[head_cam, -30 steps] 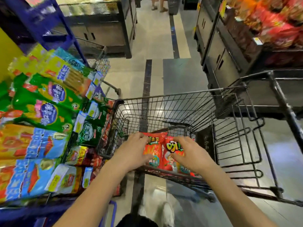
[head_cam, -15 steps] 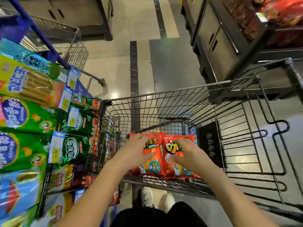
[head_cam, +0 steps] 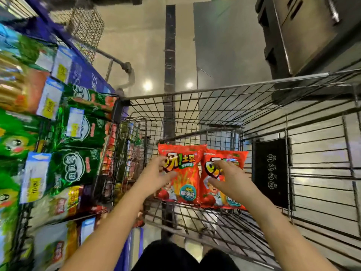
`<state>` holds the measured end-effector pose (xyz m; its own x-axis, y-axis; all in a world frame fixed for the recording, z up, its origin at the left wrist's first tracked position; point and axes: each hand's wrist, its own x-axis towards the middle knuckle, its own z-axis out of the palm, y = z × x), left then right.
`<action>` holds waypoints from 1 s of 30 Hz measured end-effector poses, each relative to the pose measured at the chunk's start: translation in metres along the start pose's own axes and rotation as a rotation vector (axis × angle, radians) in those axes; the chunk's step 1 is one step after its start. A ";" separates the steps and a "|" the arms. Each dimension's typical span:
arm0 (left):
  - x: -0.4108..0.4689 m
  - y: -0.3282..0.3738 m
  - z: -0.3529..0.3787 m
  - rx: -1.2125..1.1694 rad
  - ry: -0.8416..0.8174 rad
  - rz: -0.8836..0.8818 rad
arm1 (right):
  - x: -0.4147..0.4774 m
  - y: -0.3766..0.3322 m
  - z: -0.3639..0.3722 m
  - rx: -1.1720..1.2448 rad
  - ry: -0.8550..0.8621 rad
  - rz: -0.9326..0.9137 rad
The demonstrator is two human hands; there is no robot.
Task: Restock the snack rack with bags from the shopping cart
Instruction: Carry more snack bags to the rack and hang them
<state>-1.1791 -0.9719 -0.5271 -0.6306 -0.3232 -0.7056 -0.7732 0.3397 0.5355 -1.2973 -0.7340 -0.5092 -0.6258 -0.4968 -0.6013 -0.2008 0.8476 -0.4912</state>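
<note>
Two red snack bags stand side by side inside the wire shopping cart point(head_cam: 214, 90), near its close end. My left hand point(head_cam: 156, 177) grips the left edge of the left red bag point(head_cam: 185, 173), thumb on its front. My right hand point(head_cam: 228, 178) holds the right red bag point(head_cam: 234, 159), with curled fingers on its printed front. Both bags are upright and touch each other. The snack rack point(head_cam: 78, 169) stands just left of the cart, packed with green and orange bags and blue price tags.
A black placard point(head_cam: 271, 169) hangs on the cart's folded seat panel to the right of the bags. A dark cabinet point(head_cam: 302, 36) stands across the aisle at the upper right. Another wire basket point(head_cam: 86, 22) sits beyond the rack. Tiled floor runs ahead.
The view has tilted down and closer to the cart. Both bags now stand more upright and show more of their fronts, with my hands lower on them.
</note>
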 end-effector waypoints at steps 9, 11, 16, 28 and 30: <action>0.064 -0.039 0.020 -0.173 -0.032 -0.284 | 0.041 0.028 0.012 0.059 -0.041 0.037; 0.079 -0.052 0.027 -0.175 -0.035 -0.324 | 0.047 0.035 0.017 0.074 -0.038 0.045; 0.098 -0.075 0.040 -0.212 -0.097 -0.385 | 0.061 0.053 0.029 0.147 -0.063 0.107; 0.120 -0.094 0.055 -0.242 -0.118 -0.333 | 0.079 0.068 0.044 0.214 -0.076 0.197; 0.119 -0.097 0.054 -0.251 -0.103 -0.337 | 0.075 0.071 0.039 0.236 -0.085 0.209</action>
<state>-1.1757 -0.9957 -0.6882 -0.3396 -0.2851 -0.8963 -0.9352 0.0008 0.3540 -1.3294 -0.7187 -0.6136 -0.5676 -0.3389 -0.7503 0.1119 0.8711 -0.4781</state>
